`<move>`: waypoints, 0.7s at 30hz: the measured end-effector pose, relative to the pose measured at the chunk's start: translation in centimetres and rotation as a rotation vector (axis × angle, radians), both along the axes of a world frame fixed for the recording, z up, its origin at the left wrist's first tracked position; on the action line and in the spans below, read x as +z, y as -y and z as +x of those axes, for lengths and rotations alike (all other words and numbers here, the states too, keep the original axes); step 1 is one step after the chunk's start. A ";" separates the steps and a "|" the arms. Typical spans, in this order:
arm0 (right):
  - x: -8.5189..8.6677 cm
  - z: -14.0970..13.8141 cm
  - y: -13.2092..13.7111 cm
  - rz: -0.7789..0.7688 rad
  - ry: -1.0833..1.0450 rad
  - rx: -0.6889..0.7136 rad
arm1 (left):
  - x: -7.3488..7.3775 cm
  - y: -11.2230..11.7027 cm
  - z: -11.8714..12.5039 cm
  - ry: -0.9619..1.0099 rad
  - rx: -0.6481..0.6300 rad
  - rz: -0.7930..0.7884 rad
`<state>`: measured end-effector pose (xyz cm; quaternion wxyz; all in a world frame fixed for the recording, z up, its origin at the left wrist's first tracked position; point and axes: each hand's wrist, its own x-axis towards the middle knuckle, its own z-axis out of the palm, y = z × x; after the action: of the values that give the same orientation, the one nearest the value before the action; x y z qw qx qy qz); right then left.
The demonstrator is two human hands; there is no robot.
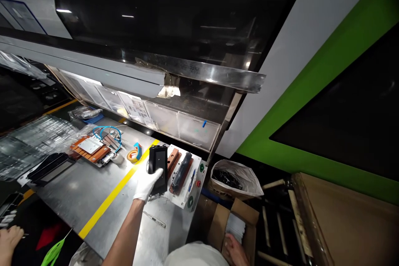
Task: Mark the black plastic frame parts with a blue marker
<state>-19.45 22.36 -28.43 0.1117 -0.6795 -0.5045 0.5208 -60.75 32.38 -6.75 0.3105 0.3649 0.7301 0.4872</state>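
Hands well apart. Our left hand, in a white glove, is clamped on the lower part of a black rectangular case. The case stands upright over a steel table, just right of a yellow line and just beside a white control panel carrying copper bars and a red button. Our right hand, bare, is at a cardboard box by a stack of white sheets; whether it grips anything we cannot tell. Another bare hand shows at the lower left corner, whose we cannot tell. Also on the table: a roll of tape, a copper-and-white board with blue tubing, and a black frame. A plastic bag of black pieces sits just behind the box.
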 end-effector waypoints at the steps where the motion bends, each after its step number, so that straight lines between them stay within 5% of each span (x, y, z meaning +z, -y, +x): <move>1: 0.5 -1.0 -1.4 0.031 0.001 0.047 | 0.0 1.5 0.1 0.247 0.022 0.038; 3: 1.7 -3.4 -4.7 0.122 0.001 0.156 | -0.4 4.5 0.9 0.696 0.079 0.017; 6: 3.7 -7.7 -9.9 0.268 0.016 0.343 | -1.6 8.3 3.1 0.941 0.181 -0.154; 10: 5.3 -13.3 -15.5 0.343 0.107 0.557 | -3.0 12.1 6.6 1.008 0.318 -0.305; 14: 5.4 -16.5 -18.4 0.311 0.208 0.658 | -2.7 15.0 8.6 1.028 0.361 -0.259; 18: 5.6 -17.1 -18.6 0.308 0.236 0.610 | -1.6 16.8 9.1 0.998 0.383 -0.300; 21: 6.4 -16.2 -17.4 0.329 0.215 0.443 | -0.9 17.5 9.2 0.941 0.355 -0.269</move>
<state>-35.70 39.75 -22.04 0.0498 -0.5770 -0.7271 0.3687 -51.58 14.89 -7.64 0.5620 -0.0663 0.6182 0.5455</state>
